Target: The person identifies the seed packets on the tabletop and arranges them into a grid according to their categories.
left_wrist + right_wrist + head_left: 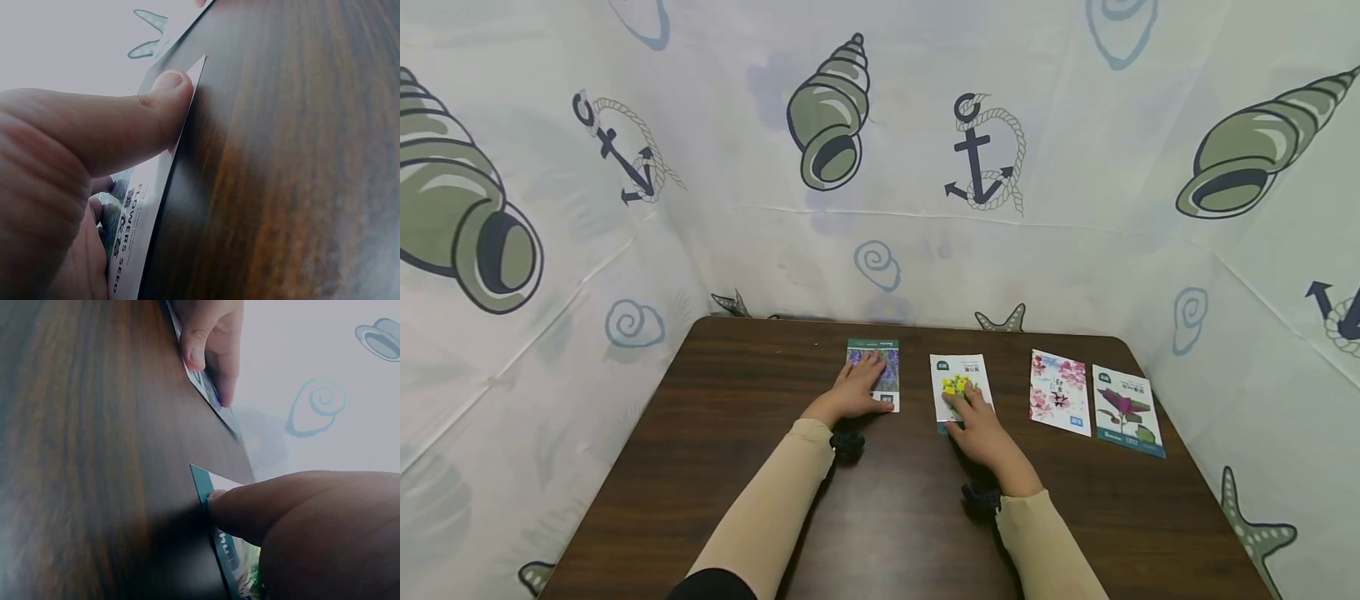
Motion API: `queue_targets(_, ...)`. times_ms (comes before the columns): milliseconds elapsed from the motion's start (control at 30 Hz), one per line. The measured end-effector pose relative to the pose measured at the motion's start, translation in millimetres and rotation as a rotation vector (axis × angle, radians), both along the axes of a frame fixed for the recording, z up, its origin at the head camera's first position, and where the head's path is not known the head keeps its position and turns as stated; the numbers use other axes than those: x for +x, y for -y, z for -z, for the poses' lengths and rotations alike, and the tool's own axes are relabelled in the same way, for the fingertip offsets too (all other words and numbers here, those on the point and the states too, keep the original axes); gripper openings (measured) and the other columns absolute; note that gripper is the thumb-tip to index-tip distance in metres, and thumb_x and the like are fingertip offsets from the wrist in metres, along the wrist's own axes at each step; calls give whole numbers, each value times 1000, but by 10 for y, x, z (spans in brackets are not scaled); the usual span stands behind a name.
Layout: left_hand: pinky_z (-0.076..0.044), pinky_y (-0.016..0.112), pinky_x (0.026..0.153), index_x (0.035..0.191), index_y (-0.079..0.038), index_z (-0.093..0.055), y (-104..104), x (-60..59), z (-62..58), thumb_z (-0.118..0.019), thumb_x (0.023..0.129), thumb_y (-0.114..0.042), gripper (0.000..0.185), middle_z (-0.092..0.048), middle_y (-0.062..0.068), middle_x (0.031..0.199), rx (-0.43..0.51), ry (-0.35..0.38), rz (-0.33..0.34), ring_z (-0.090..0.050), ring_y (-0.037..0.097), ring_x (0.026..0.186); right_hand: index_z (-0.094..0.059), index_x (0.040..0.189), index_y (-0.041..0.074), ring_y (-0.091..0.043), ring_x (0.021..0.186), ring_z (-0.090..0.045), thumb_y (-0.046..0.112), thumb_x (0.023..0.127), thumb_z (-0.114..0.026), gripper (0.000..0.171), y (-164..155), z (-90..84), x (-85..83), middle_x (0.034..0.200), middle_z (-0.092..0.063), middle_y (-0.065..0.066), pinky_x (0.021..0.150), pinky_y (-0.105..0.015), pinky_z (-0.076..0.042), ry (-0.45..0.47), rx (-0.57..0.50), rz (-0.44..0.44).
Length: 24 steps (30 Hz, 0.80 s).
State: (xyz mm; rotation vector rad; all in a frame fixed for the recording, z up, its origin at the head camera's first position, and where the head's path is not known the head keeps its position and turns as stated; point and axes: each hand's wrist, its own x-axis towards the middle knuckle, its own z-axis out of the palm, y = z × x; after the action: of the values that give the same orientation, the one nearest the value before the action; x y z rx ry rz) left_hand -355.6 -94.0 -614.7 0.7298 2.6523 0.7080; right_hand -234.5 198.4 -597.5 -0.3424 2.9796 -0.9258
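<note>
My left hand (852, 392) lies with fingers spread over a flower seed packet (891, 367) showing purple flowers and a dark green top band. In the left wrist view, the thumb (150, 119) presses along the packet's white edge, where "FLOWERS SEED" is printed. To the right, a white seed packet (955, 368) with yellow flowers lies under my right hand (985, 429), whose fingers rest extended on its face. The right wrist view shows that thumb (240, 509) on the packet's teal border. Each hand covers part of its packet.
Toward the table's right edge lie a pink-blossom packet (1060, 393) and a packet with a dark pink flower (1127, 410), side by side. The brown wooden table (737, 467) meets a pale cloth (910, 167) printed with shells and anchors. Black devices sit at both wrists.
</note>
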Motion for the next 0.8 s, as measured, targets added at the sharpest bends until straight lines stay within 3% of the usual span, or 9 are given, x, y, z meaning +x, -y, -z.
queue_targets(167,11,56,138,177,-16,-11,-5,-1,-7,-76,97,-60,112,4,3,186,-4,2,2,9,24,173,-52,162,11,-58,165,-14,20,109,-67,55,60,-28,-96,176,-19,-37,132,-74,-19,54,28,22)
queue_targets(500,12,55,138,177,-17,-12,-10,15,-34,-76,96,-59,111,4,2,186,3,6,-8,9,23,173,-52,162,13,-56,166,-14,23,110,-66,55,97,78,-321,178,-19,-34,133,-73,-19,34,33,47)
queue_targets(800,12,55,138,177,-14,-14,-11,37,-35,-77,97,-56,110,3,6,186,20,-10,-10,8,26,173,-57,160,15,-56,167,-9,25,106,-73,58,124,106,-332,177,-21,-34,133,-74,-14,-4,-21,113)
